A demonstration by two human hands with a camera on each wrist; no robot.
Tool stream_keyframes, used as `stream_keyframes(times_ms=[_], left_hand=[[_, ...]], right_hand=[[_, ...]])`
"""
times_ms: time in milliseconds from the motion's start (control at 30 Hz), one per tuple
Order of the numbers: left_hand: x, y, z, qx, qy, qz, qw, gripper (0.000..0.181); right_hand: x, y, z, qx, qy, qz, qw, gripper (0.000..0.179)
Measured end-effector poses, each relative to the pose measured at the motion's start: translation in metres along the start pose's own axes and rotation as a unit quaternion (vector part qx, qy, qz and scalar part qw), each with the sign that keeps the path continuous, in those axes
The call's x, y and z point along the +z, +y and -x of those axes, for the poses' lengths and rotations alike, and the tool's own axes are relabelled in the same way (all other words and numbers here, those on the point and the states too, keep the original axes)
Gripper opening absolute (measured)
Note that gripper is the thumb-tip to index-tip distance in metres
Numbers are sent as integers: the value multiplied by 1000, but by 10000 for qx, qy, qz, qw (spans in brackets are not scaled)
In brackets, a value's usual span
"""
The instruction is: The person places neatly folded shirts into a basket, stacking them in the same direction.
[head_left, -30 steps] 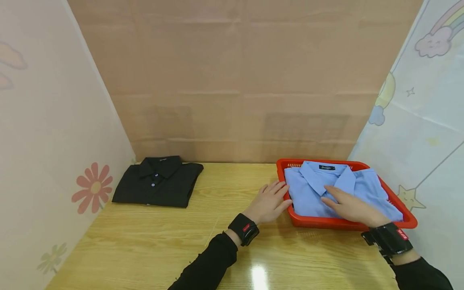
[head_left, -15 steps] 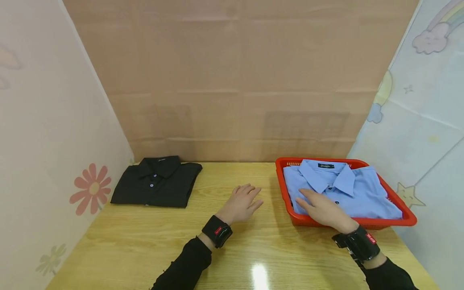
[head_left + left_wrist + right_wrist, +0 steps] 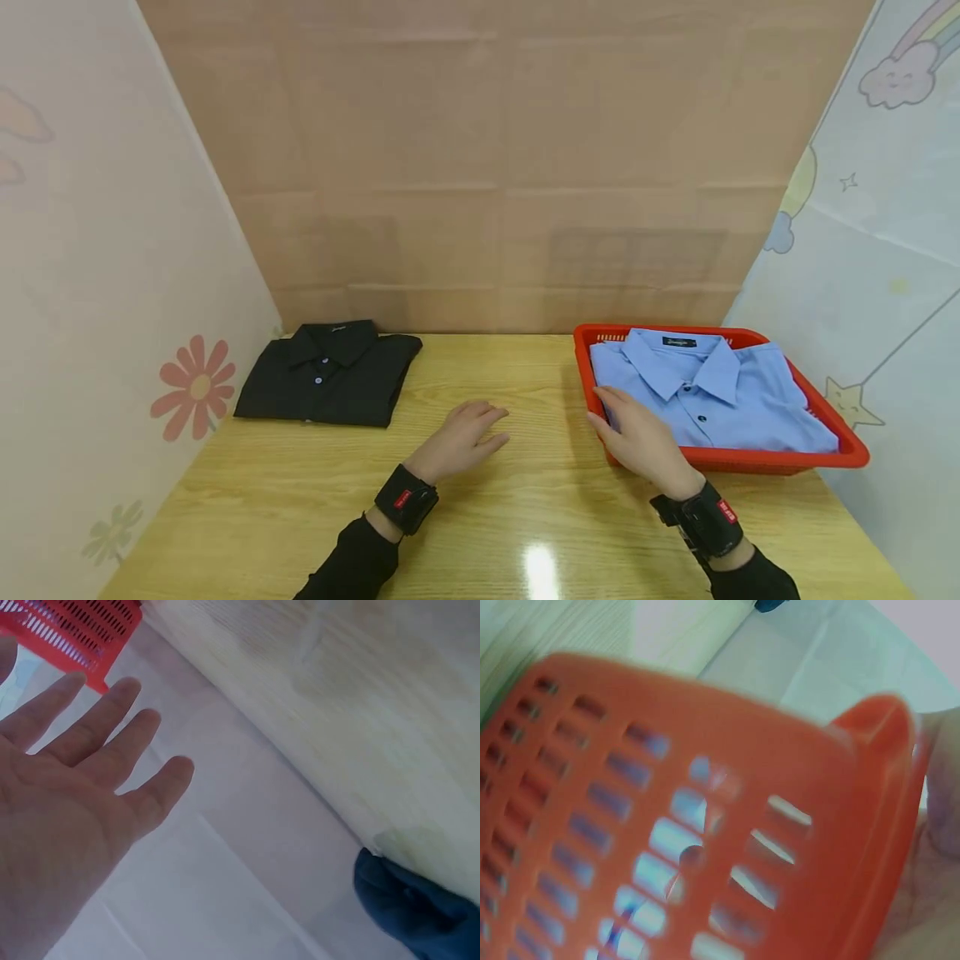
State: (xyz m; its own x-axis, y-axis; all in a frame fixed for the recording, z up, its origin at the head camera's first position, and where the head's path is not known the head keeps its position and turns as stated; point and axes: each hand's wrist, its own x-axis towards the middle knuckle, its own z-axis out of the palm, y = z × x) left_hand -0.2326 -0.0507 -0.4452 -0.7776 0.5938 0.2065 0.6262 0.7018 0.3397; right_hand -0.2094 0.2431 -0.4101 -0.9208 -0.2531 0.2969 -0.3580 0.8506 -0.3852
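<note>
A folded light blue shirt point(image 3: 712, 408), collar toward the back, lies in a red plastic basket point(image 3: 750, 460) at the right. My right hand point(image 3: 647, 446) is over the basket's near left corner, fingers loosely extended past the rim and overlapping the shirt's edge. From the right wrist, the slotted basket wall point(image 3: 780, 742) fills most of the view, with part of the hand point(image 3: 937, 862) at the right edge. My left hand point(image 3: 453, 446) hovers palm down over the middle of the table, holding nothing. Its fingers point(image 3: 112, 754) are spread in the left wrist view.
At the back left of the wooden table point(image 3: 300, 517) lies a folded black shirt point(image 3: 337, 387), also seen as dark cloth point(image 3: 424, 907) from the left wrist. Brown paper point(image 3: 480, 167) covers the back wall; printed white panels point(image 3: 112, 292) stand at both sides.
My left hand has moved left, away from the basket's side. The right hand has drawn left from the blue shirt's middle to the basket's near left corner. Both shirts and the basket stay put.
</note>
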Motion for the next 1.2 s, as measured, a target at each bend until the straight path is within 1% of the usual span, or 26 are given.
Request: stream_keyframes(times_ms=[133, 200, 267, 333, 433, 600, 667, 733, 833, 900, 1000, 1100, 1200], left_hand=[[-4, -7, 9, 8, -134, 304, 9994, 46], [-9, -9, 12, -65, -204, 502, 9985, 47], [-14, -11, 14, -172, -209, 684, 9973, 47], [-20, -13, 16, -349, -188, 880, 9953, 47], [-27, -19, 20, -618, -123, 1046, 9925, 46], [-33, -37, 24, -1074, 132, 1017, 9889, 43], [-34, -45, 27, -1335, 290, 867, 9868, 42], [-35, -54, 30, -1684, 459, 684, 9823, 42], [-38, -70, 36, -2261, 700, 295, 9711, 41], [-42, -82, 42, -2535, 797, 3, 9640, 43], [-48, -98, 53, -2799, 750, -282, 9567, 47], [-55, -112, 62, -2993, 604, -364, 9516, 50], [-59, -120, 68, -3169, 477, -415, 9463, 49]], right_hand=[[9, -13, -5, -262, 280, -16, 9993, 49], [16, -20, -8, -403, 451, 7, 9982, 46], [21, -27, -11, -515, 591, -6, 9969, 43], [26, -34, -13, -590, 682, -41, 9959, 42], [33, -45, -15, -625, 722, -113, 9954, 42], [43, -58, -19, -593, 645, -181, 9960, 43], [48, -64, -20, -534, 498, -265, 9970, 43], [53, -69, -21, -462, 254, -398, 9978, 43], [61, -77, -22, -375, -154, -632, 9972, 44], [67, -82, -23, -346, -383, -774, 9957, 45], [77, -88, -27, -330, -682, -981, 9923, 46], [86, -94, -32, -317, -1049, -1137, 9875, 48], [95, -103, -37, -363, -1443, -1145, 9822, 49]])
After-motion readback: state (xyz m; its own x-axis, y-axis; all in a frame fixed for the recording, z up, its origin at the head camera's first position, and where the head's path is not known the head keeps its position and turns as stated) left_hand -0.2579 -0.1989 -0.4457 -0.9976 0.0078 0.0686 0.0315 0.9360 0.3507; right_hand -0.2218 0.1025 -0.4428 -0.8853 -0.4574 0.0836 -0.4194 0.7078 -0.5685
